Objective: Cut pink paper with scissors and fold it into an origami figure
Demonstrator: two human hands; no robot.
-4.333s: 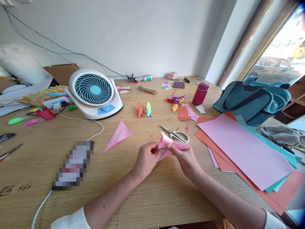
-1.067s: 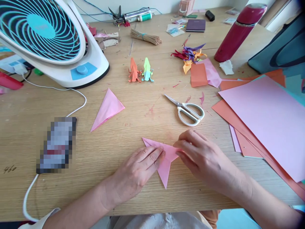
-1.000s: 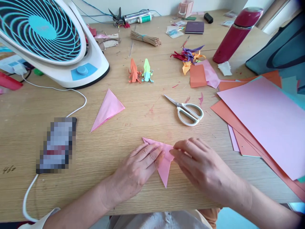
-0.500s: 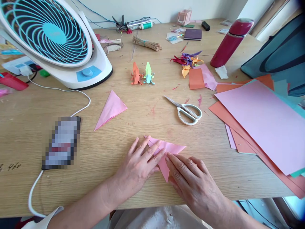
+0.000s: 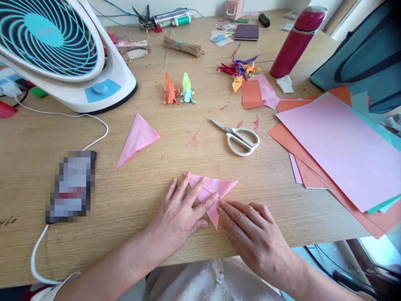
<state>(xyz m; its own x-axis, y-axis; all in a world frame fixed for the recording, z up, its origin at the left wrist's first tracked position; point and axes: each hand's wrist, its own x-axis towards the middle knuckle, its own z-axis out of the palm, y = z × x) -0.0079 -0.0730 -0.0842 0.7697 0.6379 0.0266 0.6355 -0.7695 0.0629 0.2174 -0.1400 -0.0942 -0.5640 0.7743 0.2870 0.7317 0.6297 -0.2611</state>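
Note:
A folded pink paper (image 5: 219,185) lies flat on the table near its front edge, a narrow point of it facing me. My left hand (image 5: 181,213) rests on its left part with the fingers spread and flat. My right hand (image 5: 253,234) touches the paper's lower right edge; its fingers are pressed together, and the thumb is mostly hidden beneath them. A second pink paper (image 5: 138,140), folded to a triangle, lies farther left. White-handled scissors (image 5: 238,139) lie closed beyond my right hand. Small folded figures, one orange (image 5: 169,90) and one green-blue (image 5: 187,90), stand farther back.
A fan (image 5: 106,92) stands at the back left, with a phone (image 5: 72,186) and white cable in front. Coloured sheets (image 5: 341,146) are stacked at the right. Behind them are a red bottle (image 5: 296,46) and a blue bag (image 5: 360,62). Paper scraps lie near an orange square (image 5: 251,94).
The view has shifted, so the table's things appear farther left and higher. My left index finger now lies higher on the paper, bent near my right fingertips. Both hands stay on the paper.

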